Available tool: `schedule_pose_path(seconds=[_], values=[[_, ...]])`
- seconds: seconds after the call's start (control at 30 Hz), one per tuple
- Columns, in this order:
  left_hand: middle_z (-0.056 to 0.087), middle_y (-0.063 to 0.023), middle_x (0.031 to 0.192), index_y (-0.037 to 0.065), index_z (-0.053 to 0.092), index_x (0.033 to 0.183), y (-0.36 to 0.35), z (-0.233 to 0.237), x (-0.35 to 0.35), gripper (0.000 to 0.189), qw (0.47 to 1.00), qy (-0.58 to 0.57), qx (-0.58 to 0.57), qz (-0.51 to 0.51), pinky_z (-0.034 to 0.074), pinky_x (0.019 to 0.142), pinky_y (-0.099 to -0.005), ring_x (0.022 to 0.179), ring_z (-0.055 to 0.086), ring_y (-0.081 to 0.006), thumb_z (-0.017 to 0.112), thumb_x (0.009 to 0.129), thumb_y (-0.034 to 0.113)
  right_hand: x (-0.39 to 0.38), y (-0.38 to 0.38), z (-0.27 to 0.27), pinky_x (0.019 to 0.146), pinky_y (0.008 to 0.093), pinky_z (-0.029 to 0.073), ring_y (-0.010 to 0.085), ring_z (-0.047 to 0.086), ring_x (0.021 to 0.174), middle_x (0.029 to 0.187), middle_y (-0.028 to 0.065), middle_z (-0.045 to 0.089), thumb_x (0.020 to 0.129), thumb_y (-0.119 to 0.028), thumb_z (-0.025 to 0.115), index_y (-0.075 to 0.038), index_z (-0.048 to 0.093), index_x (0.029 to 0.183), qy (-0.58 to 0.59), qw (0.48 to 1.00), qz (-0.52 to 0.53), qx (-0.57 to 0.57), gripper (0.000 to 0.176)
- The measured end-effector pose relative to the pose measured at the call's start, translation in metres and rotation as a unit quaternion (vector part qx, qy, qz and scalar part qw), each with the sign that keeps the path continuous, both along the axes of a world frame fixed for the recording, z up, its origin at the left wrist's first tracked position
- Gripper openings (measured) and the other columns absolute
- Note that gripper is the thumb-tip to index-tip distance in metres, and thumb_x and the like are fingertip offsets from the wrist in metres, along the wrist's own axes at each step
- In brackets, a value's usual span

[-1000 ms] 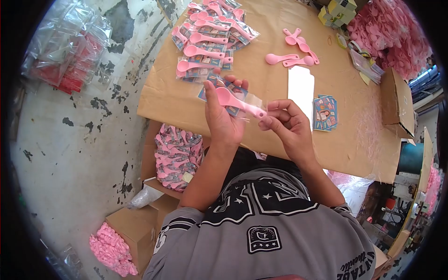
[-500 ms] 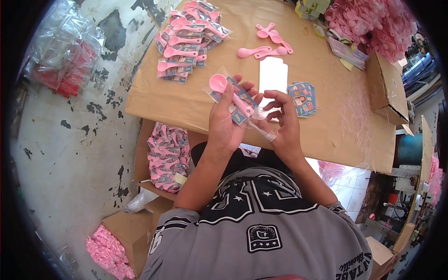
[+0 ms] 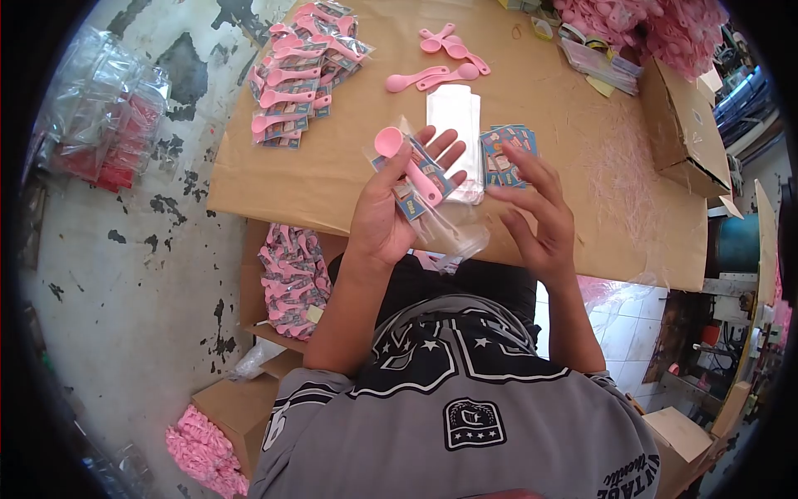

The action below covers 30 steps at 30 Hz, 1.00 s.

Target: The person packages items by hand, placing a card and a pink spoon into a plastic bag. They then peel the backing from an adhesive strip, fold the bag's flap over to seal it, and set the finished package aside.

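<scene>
Left hand [image 3: 384, 218] and right hand [image 3: 539, 218] raised over near edge of table [image 3: 332, 179]. Beyond fingertips: stack of clear bags [image 3: 454, 125], printed cards [image 3: 509, 151] just beside it, loose spoons [image 3: 432, 75] farther back, packed spoons [image 3: 293, 79] toward far left corner. Cardboard box [image 3: 683, 125] at right edge, well apart. Open tabletop between packed spoons and bag stack. Left hand grasping pink spoon [image 3: 406, 166] and a card inside a held bag [image 3: 449, 237], thumb alongside, fingers extended. Right hand released, fingers spread, just beside held bag's loose end, apart from it.
</scene>
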<state>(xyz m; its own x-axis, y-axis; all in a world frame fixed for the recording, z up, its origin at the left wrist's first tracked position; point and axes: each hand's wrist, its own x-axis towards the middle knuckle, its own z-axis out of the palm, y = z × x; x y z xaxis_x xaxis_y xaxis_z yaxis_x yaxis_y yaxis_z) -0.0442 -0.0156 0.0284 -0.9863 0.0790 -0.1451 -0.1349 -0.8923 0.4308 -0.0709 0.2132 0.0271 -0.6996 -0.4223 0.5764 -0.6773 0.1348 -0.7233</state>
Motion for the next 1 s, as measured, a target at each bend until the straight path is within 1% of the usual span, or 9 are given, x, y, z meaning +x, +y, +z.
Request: schedule_pose_path(seconds=[0.07, 0.33, 0.47, 0.5, 0.6, 0.73, 0.8, 0.9, 1.0], values=[[0.048, -0.0230, 0.154, 0.000, 0.039, 0.152, 0.006, 0.003, -0.001, 0.053, 0.999, 0.000, -0.003, -0.033, 0.043, 0.120, -0.0490, 0.145, 0.047, -0.0339, 0.052, 0.110, 0.029, -0.007, -0.006, 0.000, 0.116, 0.0481, 0.039, 0.0401, 0.047, 0.142, 0.153, 0.0137, 0.055, 0.086, -0.010, 0.074, -0.019, 0.078, 0.118, 0.083, 0.989, -0.067, 0.102, 0.033], [0.050, -0.0218, 0.152, -0.001, 0.034, 0.156, 0.009, -0.001, -0.003, 0.060, 0.996, -0.006, -0.027, -0.086, 0.045, 0.117, -0.0444, 0.145, 0.047, -0.0307, 0.051, 0.110, 0.033, -0.020, -0.036, 0.018, 0.110, 0.0478, 0.044, 0.0362, 0.052, 0.138, 0.145, 0.0127, 0.061, 0.083, -0.006, 0.075, -0.017, 0.078, 0.112, 0.134, 0.989, 0.015, 0.063, 0.031], [0.049, -0.0229, 0.154, 0.000, 0.037, 0.154, -0.011, -0.014, -0.007, 0.057, 0.995, 0.015, -0.093, -0.018, 0.047, 0.116, -0.0441, 0.139, 0.054, -0.0302, 0.052, 0.110, 0.033, -0.029, -0.029, 0.025, 0.097, 0.0420, 0.050, 0.0327, 0.067, 0.116, 0.120, 0.0130, 0.074, 0.087, -0.004, 0.076, -0.008, 0.077, 0.109, -0.006, 0.995, 0.089, -0.040, 0.022], [0.049, -0.0233, 0.154, 0.000, 0.038, 0.154, -0.014, -0.010, -0.006, 0.057, 0.992, 0.036, -0.121, -0.020, 0.048, 0.115, -0.0442, 0.139, 0.054, -0.0296, 0.052, 0.110, 0.033, -0.028, -0.036, 0.018, 0.084, 0.0320, 0.052, 0.0229, 0.071, 0.095, 0.100, 0.0098, 0.076, 0.093, -0.007, 0.075, -0.003, 0.073, 0.114, -0.053, 0.994, 0.049, -0.078, 0.022], [0.056, -0.0234, 0.148, -0.002, 0.044, 0.149, -0.012, -0.001, -0.006, 0.052, 0.965, 0.100, -0.241, -0.036, 0.055, 0.106, -0.0404, 0.130, 0.061, -0.0260, 0.057, 0.108, 0.029, -0.021, -0.038, 0.023, 0.077, 0.0257, 0.051, 0.0135, 0.069, 0.090, 0.096, 0.0071, 0.074, 0.096, -0.008, 0.074, -0.003, 0.065, 0.127, -0.266, 0.960, 0.037, -0.081, 0.033], [0.070, -0.0215, 0.130, -0.003, 0.056, 0.140, -0.006, 0.013, -0.002, 0.043, 0.929, 0.028, -0.365, -0.051, 0.063, 0.087, -0.0311, 0.105, 0.074, -0.0195, 0.065, 0.105, 0.020, -0.016, -0.047, 0.016, 0.074, 0.0238, 0.050, 0.0083, 0.066, 0.085, 0.092, 0.0035, 0.072, 0.097, -0.006, 0.073, -0.003, 0.056, 0.138, -0.360, 0.928, 0.031, -0.088, 0.045], [0.075, -0.0204, 0.118, -0.002, 0.059, 0.138, -0.004, -0.002, -0.002, 0.039, 0.936, 0.032, -0.351, -0.005, 0.063, 0.076, -0.0259, 0.092, 0.076, -0.0160, 0.067, 0.103, 0.015, -0.015, -0.051, 0.012, 0.074, 0.0244, 0.050, 0.0084, 0.065, 0.081, 0.091, 0.0035, 0.072, 0.097, -0.007, 0.073, -0.002, 0.055, 0.139, -0.388, 0.914, 0.025, -0.111, 0.045], [0.077, -0.0185, 0.112, 0.001, 0.059, 0.141, -0.003, -0.012, -0.001, 0.040, 0.932, 0.038, -0.360, 0.023, 0.059, 0.070, -0.0232, 0.088, 0.074, -0.0129, 0.067, 0.104, 0.015, -0.018, -0.051, 0.005, 0.074, 0.0276, 0.052, 0.0131, 0.064, 0.080, 0.097, 0.0068, 0.073, 0.096, -0.007, 0.074, -0.004, 0.059, 0.135, -0.284, 0.951, -0.095, -0.077, 0.042], [0.078, -0.0102, 0.099, 0.004, 0.058, 0.146, 0.003, 0.003, 0.002, 0.044, 0.922, 0.043, -0.382, 0.051, 0.053, 0.066, -0.0195, 0.079, 0.069, -0.0059, 0.067, 0.104, 0.012, -0.031, -0.054, 0.003, 0.075, 0.0323, 0.054, 0.0218, 0.065, 0.089, 0.111, 0.0107, 0.071, 0.091, -0.006, 0.077, -0.006, 0.067, 0.126, 0.046, 0.982, -0.185, 0.011, 0.037]])
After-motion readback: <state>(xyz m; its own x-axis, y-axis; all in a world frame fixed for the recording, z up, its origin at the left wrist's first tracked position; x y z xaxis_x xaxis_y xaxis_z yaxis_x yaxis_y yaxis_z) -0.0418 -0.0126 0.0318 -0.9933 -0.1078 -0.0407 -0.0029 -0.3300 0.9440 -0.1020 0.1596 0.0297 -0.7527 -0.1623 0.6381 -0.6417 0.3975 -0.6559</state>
